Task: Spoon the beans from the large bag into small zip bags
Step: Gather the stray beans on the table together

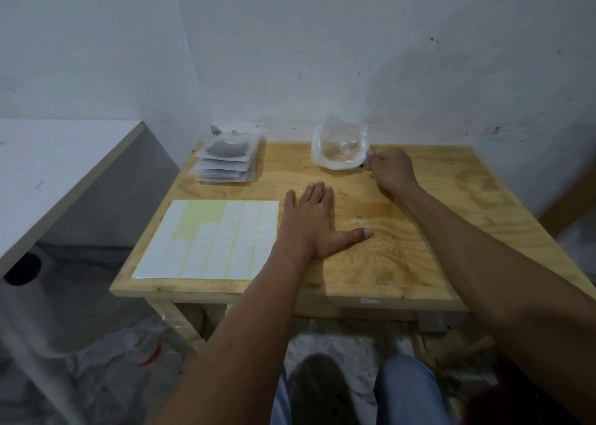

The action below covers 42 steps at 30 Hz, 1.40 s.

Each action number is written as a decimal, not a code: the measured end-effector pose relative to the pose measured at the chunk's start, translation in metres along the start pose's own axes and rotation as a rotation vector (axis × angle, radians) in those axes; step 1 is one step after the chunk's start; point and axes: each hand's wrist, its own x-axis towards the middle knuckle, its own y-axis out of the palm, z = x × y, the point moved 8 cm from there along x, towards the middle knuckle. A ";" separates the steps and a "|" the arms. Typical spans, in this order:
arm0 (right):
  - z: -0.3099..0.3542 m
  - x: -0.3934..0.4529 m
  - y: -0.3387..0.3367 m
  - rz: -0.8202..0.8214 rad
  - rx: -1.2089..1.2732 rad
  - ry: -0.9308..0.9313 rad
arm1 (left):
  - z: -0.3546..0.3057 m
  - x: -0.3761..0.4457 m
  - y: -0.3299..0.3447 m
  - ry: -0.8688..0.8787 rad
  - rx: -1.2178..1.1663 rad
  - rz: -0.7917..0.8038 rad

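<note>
Left hand: the left hand [314,221] is lying flat on the wooden counter [419,263], palm down, fingers straight and close together, thumb stuck out sideways toward the right. Not holding a thing.

Right hand: the right hand [392,169] is further out than the left one, up near the wall. Fingers are curled in, and the fingertips look like they're pinching the near right edge of the large bag [340,147]. It's a bit blurry there, so I can't swear how tight that hold is.

Large bag: clear plastic, mouth open and standing upright, sitting on the counter right at the right hand's fingertips, just beyond and to the left of them. Looks nearly see-through inside; I honestly can't make out beans in it from here.

Small zip bags: a stack of small zip bags [227,160] sits beyond the left hand and off to its left, well apart from both hands. The top one has something dark inside, the ones underneath are hard to read.

Label sheet: a label sheet [209,240] of white stickers lies flat just beside the left hand, on its left side, with its edge nearly touching the wrist. The upper left part is peeled down to the yellowish backing.

Crumbs: some pale specks [383,247] on the counter just past the left thumb.
</note>
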 end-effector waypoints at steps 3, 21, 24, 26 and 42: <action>0.008 0.000 0.003 -0.015 -0.220 -0.131 | 0.000 0.000 0.000 0.002 -0.001 -0.001; 0.019 0.003 0.024 -0.001 -0.625 -0.318 | 0.001 0.001 0.001 0.000 -0.023 0.000; 0.019 0.002 0.025 0.007 -0.648 -0.326 | 0.000 0.001 0.001 0.000 -0.024 0.002; 0.020 0.001 0.026 0.015 -0.663 -0.335 | 0.000 0.000 0.000 0.002 -0.020 0.004; -0.012 -0.009 0.004 -0.010 0.655 0.425 | -0.001 -0.001 -0.003 0.009 -0.039 -0.014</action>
